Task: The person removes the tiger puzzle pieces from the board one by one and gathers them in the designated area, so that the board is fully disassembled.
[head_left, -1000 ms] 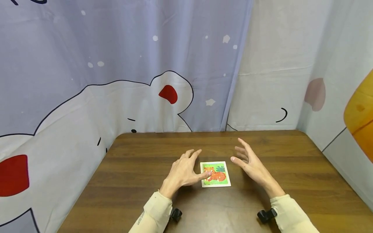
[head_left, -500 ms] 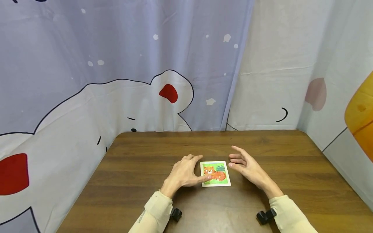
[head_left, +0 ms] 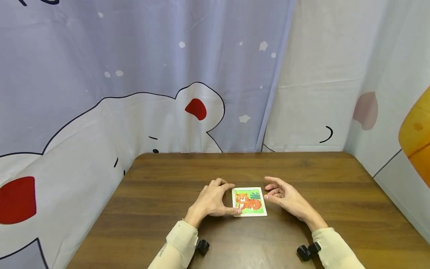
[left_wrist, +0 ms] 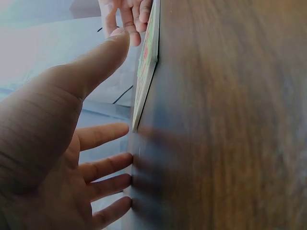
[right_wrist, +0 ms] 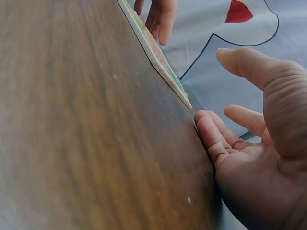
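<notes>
A small square board with a tiger picture and a pale border [head_left: 252, 205] lies flat on the table. My left hand [head_left: 211, 200] is at its left side, thumb stretched over the near left corner and index fingertip by the far left corner. In the left wrist view the spread fingers [left_wrist: 108, 165] reach down to the tabletop, just beside the board's edge. My right hand [head_left: 289, 198] is off the board's right edge, fingers loosely bent and nothing in them. Seen from the right wrist, some fingertips [right_wrist: 204, 120] come down at the table close to the board's corner [right_wrist: 184, 98].
The brown wooden table [head_left: 161, 224] stretches out on all sides of the board. Behind it and along both sides hangs a printed curtain [head_left: 141, 74]. Each wrist wears a small black camera mount [head_left: 203, 246] below a cream sleeve [head_left: 183, 239].
My right hand has come down and nearer to the board, its fingers bending more. The left thumb has lowered toward the near left corner, and the left index finger has dropped to the far corner.
</notes>
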A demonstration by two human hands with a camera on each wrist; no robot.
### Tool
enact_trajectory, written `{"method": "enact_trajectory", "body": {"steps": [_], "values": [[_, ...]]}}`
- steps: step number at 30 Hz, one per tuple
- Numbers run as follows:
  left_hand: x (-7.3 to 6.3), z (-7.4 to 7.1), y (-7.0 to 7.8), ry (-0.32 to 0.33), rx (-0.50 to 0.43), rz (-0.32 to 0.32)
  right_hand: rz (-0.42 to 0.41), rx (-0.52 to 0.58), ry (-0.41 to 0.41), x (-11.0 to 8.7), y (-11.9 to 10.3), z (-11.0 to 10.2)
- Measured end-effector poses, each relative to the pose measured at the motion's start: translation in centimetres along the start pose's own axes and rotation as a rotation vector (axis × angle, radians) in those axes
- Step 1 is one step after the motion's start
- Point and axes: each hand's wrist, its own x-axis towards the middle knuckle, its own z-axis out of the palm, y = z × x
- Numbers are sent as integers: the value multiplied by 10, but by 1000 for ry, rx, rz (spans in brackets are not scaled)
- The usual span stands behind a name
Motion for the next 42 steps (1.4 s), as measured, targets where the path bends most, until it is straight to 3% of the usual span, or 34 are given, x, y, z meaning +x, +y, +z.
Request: {"method": "enact_trajectory", "body": {"steps": [18,27,42], "values": [[-2,6,-5,-20,7,10,10,-12,-7,-1,-4,0],[-3,6,-5,-41,-20,-2,-9,-66,-28,5,-5,6],[1,4,-4,-47,-45,3,-29,-199,34,10,-4,12]]}}
